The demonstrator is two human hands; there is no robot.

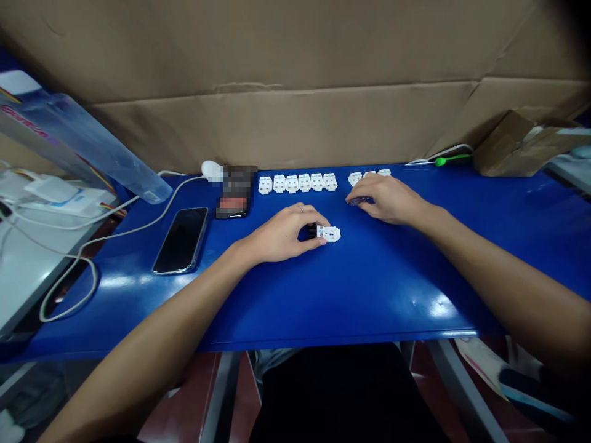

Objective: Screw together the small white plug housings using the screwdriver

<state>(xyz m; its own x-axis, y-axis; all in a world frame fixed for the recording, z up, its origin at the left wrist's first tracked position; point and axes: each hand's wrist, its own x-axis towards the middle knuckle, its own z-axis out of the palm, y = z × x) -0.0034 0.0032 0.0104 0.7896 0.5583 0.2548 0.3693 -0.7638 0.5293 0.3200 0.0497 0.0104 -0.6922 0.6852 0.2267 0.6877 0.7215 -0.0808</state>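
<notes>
White plastic plug (329, 234) looks light and stiff; your left grip (281, 234) pinches its dark end; right grip (385, 200) unclear.

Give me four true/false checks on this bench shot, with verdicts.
1. The left hand grips a white plastic plug body with a black end. True.
2. The right hand rests on the black glass smartphone. False: the phone lies apart from both hands, left of the left hand.
3. Six white plastic plug parts sit in a row on the blue table. True.
4. A brick wall stands behind the table. False: a brown cardboard sheet stands there.
</notes>
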